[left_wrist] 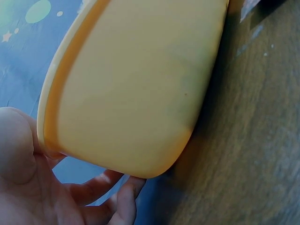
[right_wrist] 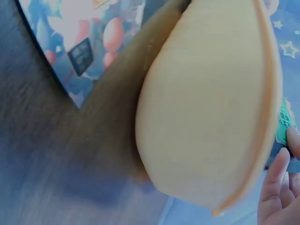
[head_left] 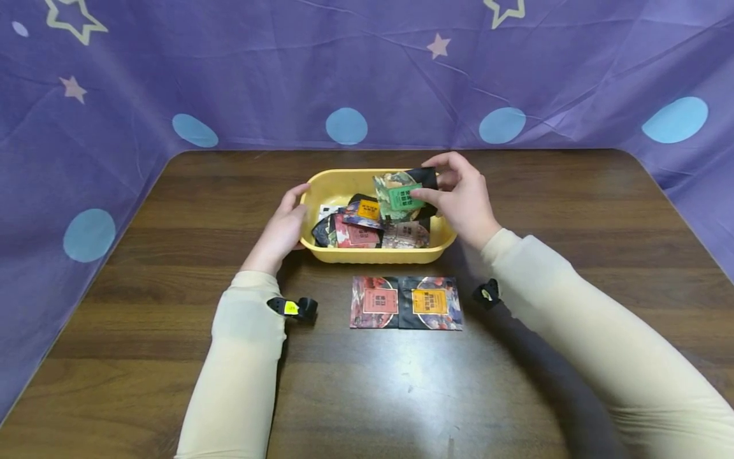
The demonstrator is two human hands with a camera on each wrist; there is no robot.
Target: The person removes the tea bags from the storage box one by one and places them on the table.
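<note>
One brown table [head_left: 172, 287] (purple curtain [head_left: 275, 76] behind); right hand [head_left: 463, 201] pinches green packet [head_left: 392, 203]; left hand [head_left: 279, 231] grips tub [head_left: 378, 255].

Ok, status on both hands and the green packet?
Left hand grips left end of yellow tub. Right hand pinches green packet above tub. Two packets flat on table; no visible obstruction.

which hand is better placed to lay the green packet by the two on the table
Probably the right hand: it pinches the green packet over the yellow basket, while the left hand holds that basket's end.
</note>
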